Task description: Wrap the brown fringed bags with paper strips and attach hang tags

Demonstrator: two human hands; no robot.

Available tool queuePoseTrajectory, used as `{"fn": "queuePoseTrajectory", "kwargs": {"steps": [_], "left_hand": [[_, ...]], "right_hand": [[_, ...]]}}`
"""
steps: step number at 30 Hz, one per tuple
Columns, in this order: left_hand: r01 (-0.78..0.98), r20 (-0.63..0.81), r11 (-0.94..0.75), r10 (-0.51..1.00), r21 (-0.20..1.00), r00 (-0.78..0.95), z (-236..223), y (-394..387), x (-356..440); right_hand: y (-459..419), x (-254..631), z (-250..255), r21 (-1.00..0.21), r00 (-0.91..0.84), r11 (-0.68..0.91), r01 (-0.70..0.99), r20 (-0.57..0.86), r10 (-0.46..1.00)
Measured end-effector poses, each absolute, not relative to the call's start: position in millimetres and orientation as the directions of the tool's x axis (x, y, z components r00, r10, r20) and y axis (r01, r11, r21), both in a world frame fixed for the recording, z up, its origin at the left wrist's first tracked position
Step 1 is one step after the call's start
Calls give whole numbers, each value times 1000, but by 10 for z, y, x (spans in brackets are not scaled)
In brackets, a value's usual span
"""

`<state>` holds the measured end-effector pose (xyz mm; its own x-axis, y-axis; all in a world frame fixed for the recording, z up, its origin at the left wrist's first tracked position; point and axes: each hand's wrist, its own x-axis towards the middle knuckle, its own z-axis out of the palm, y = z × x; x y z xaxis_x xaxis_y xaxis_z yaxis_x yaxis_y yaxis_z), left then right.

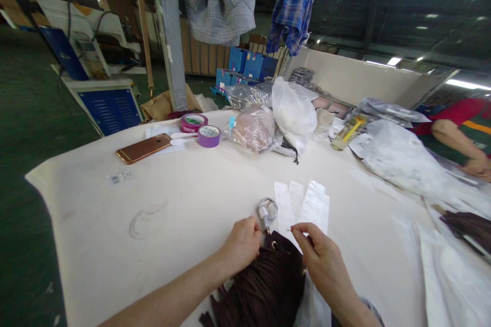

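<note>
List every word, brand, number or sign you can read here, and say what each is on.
"Kari" or "Kori", on the side of the magenta tape roll; the middle letters are unclear.
Green core label of that roll: too small to read.
Core print of the purple tape roll: too small to read.
Barcode sticker: bars visible, any print too blurred.
Labels on the blue boxes: too blurred.

Glossy plastic bags (294,112); matt brown cloth (264,286)
</note>
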<state>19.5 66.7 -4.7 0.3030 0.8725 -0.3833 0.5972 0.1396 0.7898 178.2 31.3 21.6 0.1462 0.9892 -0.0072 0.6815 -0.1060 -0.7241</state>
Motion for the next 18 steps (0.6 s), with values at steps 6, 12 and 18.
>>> {"fn": "queuePoseTrajectory", "kwargs": {"steps": [6, 12, 18], "left_hand": [[515, -474, 284, 832, 809, 287, -201, 787, 249], [494, -529, 345, 794, 798, 299, -167, 832, 281], [462, -608, 428, 700, 777, 374, -162, 936, 270]], "right_hand": [[601, 1666, 75, -736, 92, -111, 668, -66, 994], [576, 1659, -61, -725, 85, -207, 657, -202, 976], [574, 1678, -78, -751, 70, -257, 609, -272, 960]]}}
